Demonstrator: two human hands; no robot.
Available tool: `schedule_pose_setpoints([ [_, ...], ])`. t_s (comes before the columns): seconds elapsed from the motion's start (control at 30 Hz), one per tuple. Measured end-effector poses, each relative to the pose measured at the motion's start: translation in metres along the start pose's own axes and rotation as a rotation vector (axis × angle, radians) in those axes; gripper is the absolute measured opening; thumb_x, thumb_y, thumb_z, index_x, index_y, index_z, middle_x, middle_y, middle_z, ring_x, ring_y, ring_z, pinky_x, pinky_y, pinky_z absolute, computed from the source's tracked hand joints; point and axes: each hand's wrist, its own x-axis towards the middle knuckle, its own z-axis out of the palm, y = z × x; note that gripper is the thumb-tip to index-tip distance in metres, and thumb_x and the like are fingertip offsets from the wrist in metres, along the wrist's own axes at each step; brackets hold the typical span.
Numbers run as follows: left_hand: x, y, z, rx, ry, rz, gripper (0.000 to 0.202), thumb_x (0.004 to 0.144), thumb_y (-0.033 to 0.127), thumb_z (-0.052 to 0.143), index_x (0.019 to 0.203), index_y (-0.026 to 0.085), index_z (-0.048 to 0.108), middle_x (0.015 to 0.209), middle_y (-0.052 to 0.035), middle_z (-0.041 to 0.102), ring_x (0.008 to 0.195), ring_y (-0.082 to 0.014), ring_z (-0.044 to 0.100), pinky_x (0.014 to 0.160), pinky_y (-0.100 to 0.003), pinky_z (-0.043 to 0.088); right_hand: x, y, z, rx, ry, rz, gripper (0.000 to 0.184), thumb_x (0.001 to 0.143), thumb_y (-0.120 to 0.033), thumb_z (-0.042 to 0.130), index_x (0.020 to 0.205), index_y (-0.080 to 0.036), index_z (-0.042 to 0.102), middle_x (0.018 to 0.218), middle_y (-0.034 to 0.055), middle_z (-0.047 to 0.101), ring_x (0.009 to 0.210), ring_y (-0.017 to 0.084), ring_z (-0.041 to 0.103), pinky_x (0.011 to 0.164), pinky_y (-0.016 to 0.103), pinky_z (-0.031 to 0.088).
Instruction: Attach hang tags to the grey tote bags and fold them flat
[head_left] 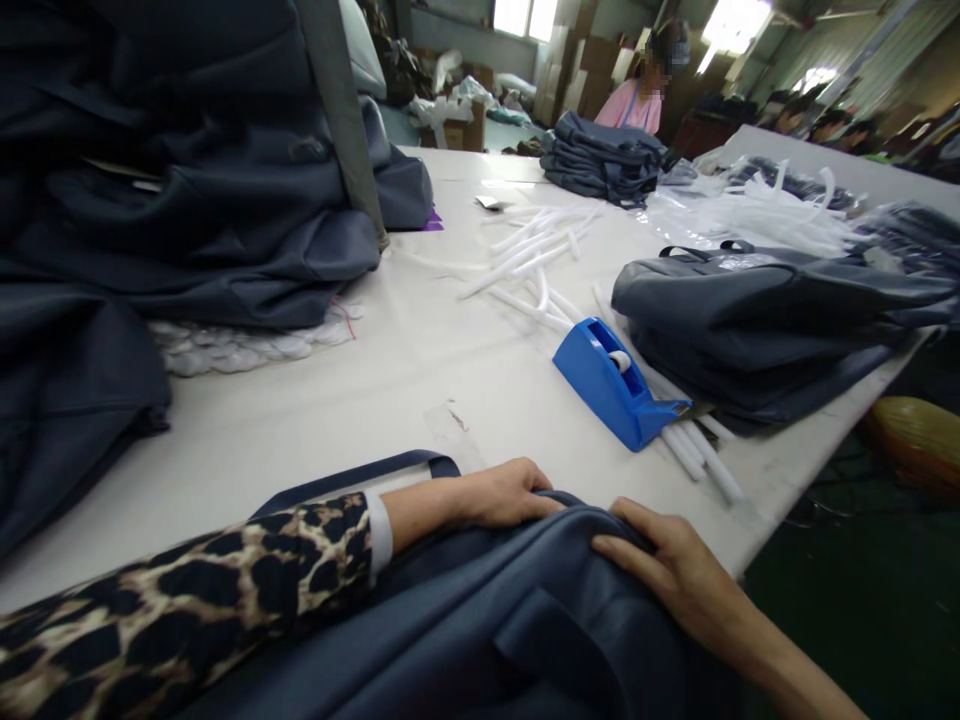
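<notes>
A dark navy bag (465, 620) fills the bottom of the head view, lying at the table's near edge. My left hand (504, 494) is closed on the bag's upper edge, its fingertips partly hidden by the fabric. At the bag's right corner my right hand (667, 560) grips the material, with thumb and forefinger on the outer face and the other fingers out of sight. A navy strap (352, 474) loops out on the table behind my left forearm. Beyond the hands stands a blue tape dispenser (607, 385), touched by neither.
White tubes (525, 250) lie scattered on the white table (360, 400). Stacked navy bags (187, 180) rise at left beside a metal post (346, 120); another navy bag (750, 310) lies at right. A person in pink (630, 100) is behind a far bag pile (600, 160).
</notes>
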Motion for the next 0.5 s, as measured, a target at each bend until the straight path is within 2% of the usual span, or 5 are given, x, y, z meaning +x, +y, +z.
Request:
schedule_pose_setpoints([
  [0.17, -0.008, 0.007, -0.010, 0.030, 0.016, -0.108, 0.063, 0.082, 0.075, 0.049, 0.076, 0.014, 0.065, 0.073, -0.0028, 0.062, 0.067, -0.0165, 0.054, 0.061, -0.028, 0.042, 0.019, 0.015, 0.011, -0.130, 0.001, -0.043, 0.040, 0.095, -0.058, 0.049, 0.076, -0.022, 0.051, 0.072, -0.0031, 0.058, 0.068, 0.015, 0.054, 0.063, 0.027, 0.039],
  [0.27, -0.014, 0.012, -0.012, 0.179, -0.076, -0.052, 0.052, 0.074, 0.060, 0.069, 0.102, 0.016, 0.066, 0.097, -0.0040, 0.067, 0.088, -0.0222, 0.060, 0.075, -0.030, 0.046, 0.023, 0.021, 0.018, -0.284, 0.093, -0.081, 0.042, 0.094, -0.060, 0.048, 0.074, -0.023, 0.051, 0.069, -0.0014, 0.058, 0.065, 0.016, 0.054, 0.061, 0.028, 0.038],
  [0.37, -0.016, 0.009, -0.012, 0.272, -0.093, 0.006, 0.046, 0.076, 0.038, 0.070, 0.115, 0.017, 0.060, 0.107, -0.0044, 0.066, 0.097, -0.0232, 0.060, 0.083, -0.032, 0.047, 0.027, 0.021, 0.021, -0.352, 0.192, -0.159, 0.041, 0.091, -0.061, 0.052, 0.076, -0.024, 0.053, 0.079, 0.0022, 0.061, 0.075, 0.019, 0.057, 0.067, 0.030, 0.043],
  [0.43, -0.014, 0.005, -0.010, 0.281, -0.080, 0.029, 0.040, 0.079, 0.030, 0.065, 0.116, 0.016, 0.058, 0.109, -0.0050, 0.066, 0.100, -0.0224, 0.060, 0.084, -0.031, 0.047, 0.031, 0.018, 0.021, -0.269, 0.207, -0.164, 0.036, 0.089, -0.060, 0.057, 0.090, -0.024, 0.057, 0.091, 0.0040, 0.064, 0.083, 0.021, 0.061, 0.074, 0.033, 0.049],
  [0.5, -0.012, 0.007, -0.007, 0.292, -0.075, 0.028, 0.044, 0.081, 0.028, 0.065, 0.121, 0.016, 0.053, 0.114, -0.0061, 0.064, 0.104, -0.0218, 0.060, 0.086, -0.030, 0.048, 0.035, 0.016, 0.021, -0.158, 0.136, -0.143, 0.038, 0.089, -0.058, 0.057, 0.108, -0.025, 0.056, 0.102, 0.0046, 0.067, 0.090, 0.022, 0.064, 0.080, 0.035, 0.052],
])
